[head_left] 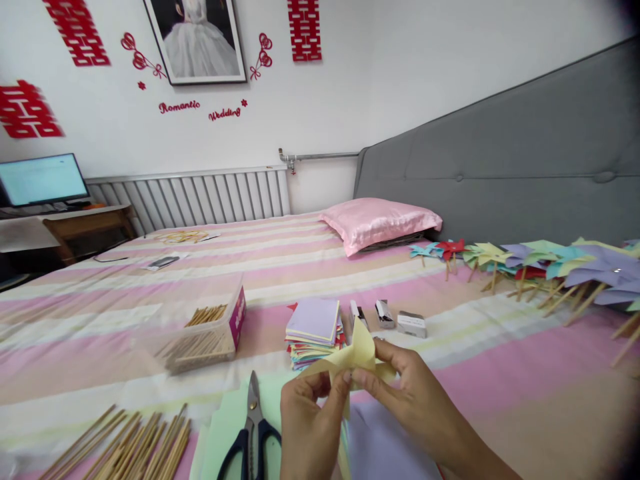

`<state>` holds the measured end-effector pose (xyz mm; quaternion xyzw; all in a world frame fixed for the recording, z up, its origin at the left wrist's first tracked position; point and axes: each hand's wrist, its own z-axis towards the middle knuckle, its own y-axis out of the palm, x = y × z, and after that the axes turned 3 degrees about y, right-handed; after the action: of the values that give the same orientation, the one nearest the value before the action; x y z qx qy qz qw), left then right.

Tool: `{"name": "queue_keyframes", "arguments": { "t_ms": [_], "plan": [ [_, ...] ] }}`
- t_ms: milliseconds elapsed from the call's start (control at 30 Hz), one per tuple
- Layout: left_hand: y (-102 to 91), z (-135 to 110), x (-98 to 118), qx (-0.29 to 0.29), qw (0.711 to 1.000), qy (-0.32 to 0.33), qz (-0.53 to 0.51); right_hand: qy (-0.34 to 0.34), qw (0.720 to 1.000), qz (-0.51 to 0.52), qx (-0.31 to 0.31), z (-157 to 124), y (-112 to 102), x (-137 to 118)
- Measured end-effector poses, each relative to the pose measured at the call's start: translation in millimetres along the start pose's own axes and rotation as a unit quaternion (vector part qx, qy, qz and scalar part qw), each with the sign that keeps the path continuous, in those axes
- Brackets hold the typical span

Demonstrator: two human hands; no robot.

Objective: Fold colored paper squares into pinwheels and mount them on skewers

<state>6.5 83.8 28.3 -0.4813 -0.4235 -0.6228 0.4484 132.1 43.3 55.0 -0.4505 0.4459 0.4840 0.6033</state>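
Observation:
A pale yellow paper pinwheel (361,348), partly folded, is held up between both hands. My left hand (313,417) pinches it at the centre with thumb and fingers. Pressed against the same middle is the thumb of my right hand (407,383), whose fingers curl behind the paper. Whether a pin sits at the centre is too small to tell. Below the hands lie purple paper sheets (385,440). Scissors with dark handles (253,427) rest on light green paper (217,420) beside my left hand. Just beyond the hands stands a stack of coloured paper squares (314,323).
Wooden sticks (145,447) lie at the front left, behind them a clear plastic box (205,337) of sticks. Small boxes (412,324) sit past the right hand. Finished pinwheels (595,267) line the right side. A pink pillow (383,223) is by the grey headboard (500,147).

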Motion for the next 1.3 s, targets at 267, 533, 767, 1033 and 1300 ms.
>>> {"name": "queue_keyframes", "arguments": {
  "t_ms": [267,533,767,1033,1300],
  "plan": [
    [0.5,-1.5,8.9,-0.027,0.997,0.0,0.07,0.014,0.998,0.058,-0.02,-2.2,-0.3,-2.5],
    [1.2,-5.5,5.0,-0.008,0.998,-0.002,0.055,0.032,0.994,0.096,-0.033,0.4,-1.6,-11.3],
    [4.6,-5.3,-3.1,0.041,0.996,0.015,0.073,0.036,0.994,0.104,-0.014,0.1,-0.7,-5.1],
    [5.4,-4.9,-0.7,-0.001,1.0,0.001,0.019,0.037,0.994,0.107,-0.012,1.6,-2.1,2.8],
    [1.9,-2.1,1.1,-0.055,0.997,-0.028,0.048,0.021,1.0,0.009,-0.008,2.3,-5.6,-1.2]
  ]
}}
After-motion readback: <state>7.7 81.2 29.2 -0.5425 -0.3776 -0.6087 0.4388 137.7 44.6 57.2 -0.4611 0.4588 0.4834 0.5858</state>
